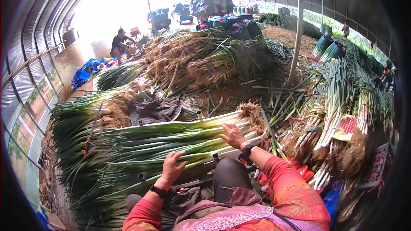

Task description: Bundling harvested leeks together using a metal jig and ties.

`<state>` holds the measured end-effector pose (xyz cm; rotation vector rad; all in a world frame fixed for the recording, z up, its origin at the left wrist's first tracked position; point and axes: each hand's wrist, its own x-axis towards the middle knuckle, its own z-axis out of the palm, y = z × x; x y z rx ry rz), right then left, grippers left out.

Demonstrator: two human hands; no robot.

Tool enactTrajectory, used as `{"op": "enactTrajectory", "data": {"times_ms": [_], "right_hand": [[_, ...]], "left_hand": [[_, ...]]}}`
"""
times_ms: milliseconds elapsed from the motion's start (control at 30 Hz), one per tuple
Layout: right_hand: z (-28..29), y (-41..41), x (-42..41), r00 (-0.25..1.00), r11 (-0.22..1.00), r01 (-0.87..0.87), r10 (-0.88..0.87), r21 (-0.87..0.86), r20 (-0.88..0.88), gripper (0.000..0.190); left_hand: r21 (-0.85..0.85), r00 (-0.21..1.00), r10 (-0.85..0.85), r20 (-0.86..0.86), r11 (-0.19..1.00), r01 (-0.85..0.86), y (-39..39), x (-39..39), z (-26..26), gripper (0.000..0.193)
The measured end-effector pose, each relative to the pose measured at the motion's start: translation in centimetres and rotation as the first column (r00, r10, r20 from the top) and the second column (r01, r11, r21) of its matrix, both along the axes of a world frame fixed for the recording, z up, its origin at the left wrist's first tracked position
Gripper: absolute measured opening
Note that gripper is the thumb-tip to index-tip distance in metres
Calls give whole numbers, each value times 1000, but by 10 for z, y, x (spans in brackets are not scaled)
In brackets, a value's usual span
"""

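A layer of leeks [179,137] lies across a low rack in front of my knees, leaves to the left and roots [253,112] to the right. Small metal posts [215,158] of the rack stand up along both sides of the layer. My right hand [233,137] is spread over the pale stems near the root end, apparently touching them. Over the green leaves at the near side is my left hand [172,169], thumb and fingers apart; whether it touches them I cannot tell. Neither hand grips anything. Dark bands circle both wrists.
More leeks [77,128] are stacked at the left, beside a dark cloth [157,110]. A large leek heap [199,61] rises ahead. Loose leeks [334,102] and a red crate [379,165] lie right. A metal pole [297,32] stands behind. A person [121,45] sits farther off, near wrapped bundles [239,30].
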<state>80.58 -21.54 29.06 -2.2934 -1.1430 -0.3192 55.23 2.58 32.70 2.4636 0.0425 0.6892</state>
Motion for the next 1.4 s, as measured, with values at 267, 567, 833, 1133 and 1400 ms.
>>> {"op": "enactTrajectory", "data": {"times_ms": [267, 567, 833, 1133, 1400], "right_hand": [[48, -20, -65, 997, 961, -72, 63, 266, 42, 50], [53, -14, -85, 988, 957, -149, 138, 249, 63, 47], [46, -8, -102, 976, 928, -218, 199, 303, 90, 46], [16, -22, -87, 991, 936, -130, 130, 328, 23, 49], [62, -9, -113, 973, 936, -228, 213, 268, 84, 54]], "left_hand": [[-61, 993, 93, 68, 994, -89, 11, -99, 48, 42], [-291, 976, 215, 44, 937, -194, 16, -167, 15, 42], [-341, 915, 338, 220, 906, -252, 30, -200, 52, 43], [-251, 886, 275, 373, 949, -189, 6, -195, 118, 39], [47, 771, 8, 637, 998, -49, -12, -196, 218, 41]]}}
